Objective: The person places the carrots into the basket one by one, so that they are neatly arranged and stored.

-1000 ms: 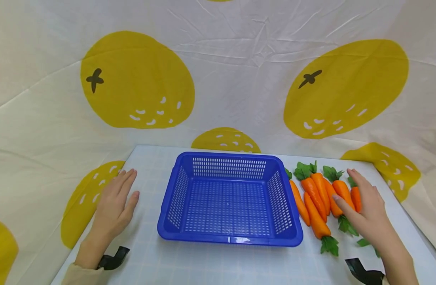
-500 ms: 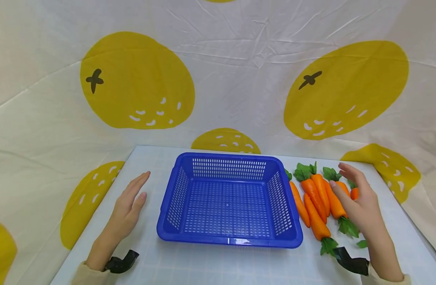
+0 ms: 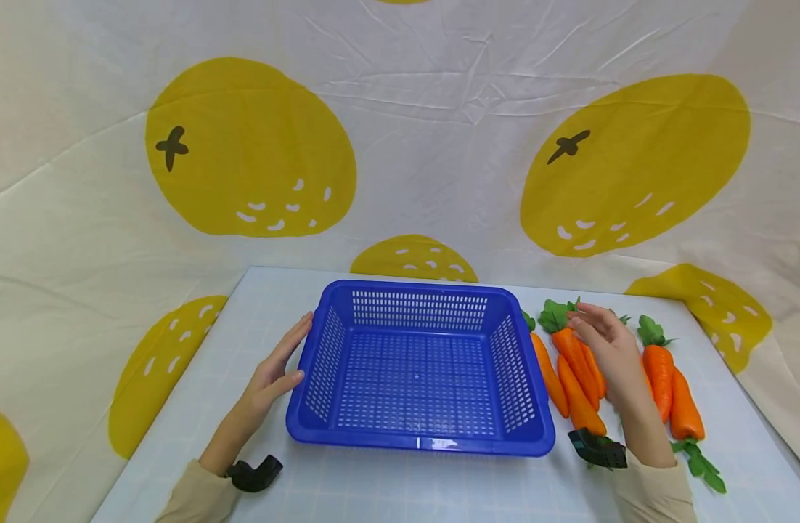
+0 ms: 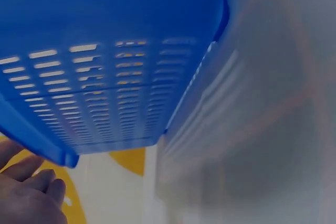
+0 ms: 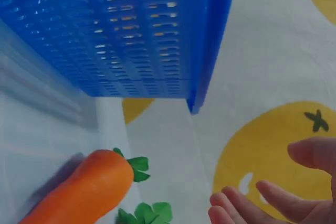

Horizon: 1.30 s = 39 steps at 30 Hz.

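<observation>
In the head view a blue plastic basket [image 3: 416, 444] with slotted walls stands on the table, nothing inside it. My left hand [image 3: 269, 381] is at the basket's left rim, fingers extended, fingertips right at the edge; the left wrist view has the fingers [image 4: 39, 179] low beside the rim. Over the carrots to the right of the basket is my right hand [image 3: 612, 352], fingers loosely bent and nothing in them. Several orange carrots [image 3: 579, 399] with green leaves lie there, partly hidden by that hand. In the right wrist view, one carrot [image 5: 89, 187] lies near the basket wall.
A pale checked table [image 3: 367, 487] carries everything. Behind and beside it hangs a white cloth [image 3: 433, 167] printed with large yellow fruit. Two carrots [image 3: 684, 407] lie toward the table's right side.
Both hands have moved inward toward the basket, the left reaching its left rim and the right passing leftward over the carrots. The carrots at the right have come into view. The basket stays put.
</observation>
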Each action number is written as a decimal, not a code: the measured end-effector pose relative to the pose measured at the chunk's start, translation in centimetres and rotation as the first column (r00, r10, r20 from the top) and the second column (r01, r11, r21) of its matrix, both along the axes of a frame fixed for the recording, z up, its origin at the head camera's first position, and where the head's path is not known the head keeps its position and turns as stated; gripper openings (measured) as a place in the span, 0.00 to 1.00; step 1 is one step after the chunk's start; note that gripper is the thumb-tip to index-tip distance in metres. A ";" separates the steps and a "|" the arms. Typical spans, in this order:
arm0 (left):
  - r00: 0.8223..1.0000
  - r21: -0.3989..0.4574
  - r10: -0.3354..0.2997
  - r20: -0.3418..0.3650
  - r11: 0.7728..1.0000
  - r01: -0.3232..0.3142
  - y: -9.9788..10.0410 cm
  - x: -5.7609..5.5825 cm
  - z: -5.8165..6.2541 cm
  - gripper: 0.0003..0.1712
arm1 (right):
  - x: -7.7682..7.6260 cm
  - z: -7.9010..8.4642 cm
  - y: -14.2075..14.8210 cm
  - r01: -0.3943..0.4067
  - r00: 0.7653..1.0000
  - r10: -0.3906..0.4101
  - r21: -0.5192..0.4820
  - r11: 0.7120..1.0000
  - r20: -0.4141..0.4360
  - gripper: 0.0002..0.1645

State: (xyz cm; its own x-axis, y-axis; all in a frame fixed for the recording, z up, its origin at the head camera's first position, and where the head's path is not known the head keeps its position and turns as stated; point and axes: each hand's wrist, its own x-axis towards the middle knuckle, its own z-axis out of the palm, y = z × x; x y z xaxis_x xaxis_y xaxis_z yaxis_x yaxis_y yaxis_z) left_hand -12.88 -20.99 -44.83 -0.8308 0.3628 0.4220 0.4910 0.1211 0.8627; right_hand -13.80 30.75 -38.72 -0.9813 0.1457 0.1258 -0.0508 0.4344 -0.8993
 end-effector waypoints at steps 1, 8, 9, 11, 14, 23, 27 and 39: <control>1.000 0.013 -0.023 0.006 1.000 0.023 0.1 -0.2 -0.3 0.39 | -0.3 -0.3 -0.1 -0.002 1.000 0.003 -0.012 1.000 0.024 0.34; 0.998 0.033 -0.058 0.026 0.998 0.057 0.7 -0.9 -1.5 0.44 | -1.5 -2.1 -0.8 -0.043 0.985 0.033 0.060 0.997 0.168 0.36; 0.998 0.026 -0.050 0.025 0.998 0.049 0.7 -0.9 -1.6 0.45 | -1.6 -2.4 -0.9 -0.052 0.983 0.036 0.085 0.995 0.180 0.36; 0.999 0.015 -0.037 0.019 0.999 0.037 0.7 -0.9 -1.7 0.46 | -1.7 -2.8 -1.1 -0.067 0.980 0.042 0.124 0.990 0.196 0.36; 1.000 0.015 -0.026 0.001 1.000 0.026 0.8 -0.9 -1.8 0.46 | -1.7 -3.4 -1.3 -0.099 0.976 0.064 0.161 0.982 0.210 0.37; 0.997 0.140 -0.007 -0.079 0.990 0.018 1.5 -1.0 -2.7 0.43 | -2.0 -4.9 -1.6 -0.163 0.964 0.107 0.226 0.960 0.242 0.34; 0.998 0.147 0.019 -0.060 0.989 -0.010 1.8 -0.9 -3.0 0.41 | -2.1 -5.6 -1.7 -0.162 0.963 0.088 0.286 0.944 0.253 0.35; 0.991 0.200 0.038 -0.129 0.980 -0.012 2.6 -1.9 -3.4 0.37 | -2.4 -5.8 -1.4 -0.117 0.976 0.037 0.371 0.921 0.216 0.33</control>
State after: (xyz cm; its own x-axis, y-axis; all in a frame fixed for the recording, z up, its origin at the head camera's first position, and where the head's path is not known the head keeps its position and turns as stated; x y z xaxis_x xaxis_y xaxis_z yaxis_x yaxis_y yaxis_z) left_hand -14.81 -18.43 -48.25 -0.7712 0.2406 0.5893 0.6004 -0.0325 0.7990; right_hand -16.16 29.40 -44.52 -0.9978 0.0490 -0.0443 0.0660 0.7463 -0.6623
